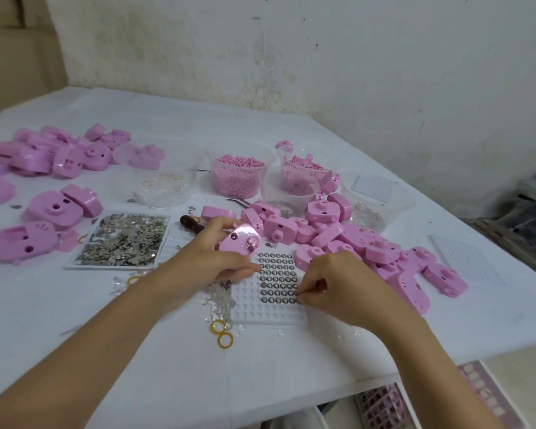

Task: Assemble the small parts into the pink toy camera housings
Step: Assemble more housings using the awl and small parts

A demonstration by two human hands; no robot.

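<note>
My left fingers grip the pink housing, likely light and stiff, by its edges; right fingers pinch a tiny, slippery-looking disc.

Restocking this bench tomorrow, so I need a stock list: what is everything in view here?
pink housings: many, pink, piles at left and right
dimpled tray: one, white, front centre
held housing: one, pink, above the tray's far edge
round parts: dozens, dark silver, tray's far rows
metal bits: heap, silver, flat tray left of centre
tubs: about five, clear, back centre
rings: at least three loose, yellow, left of tray
table: one, white, under everything
left hand: one, grips held housing
right hand: one, pinches a round part at tray's right edge
</note>
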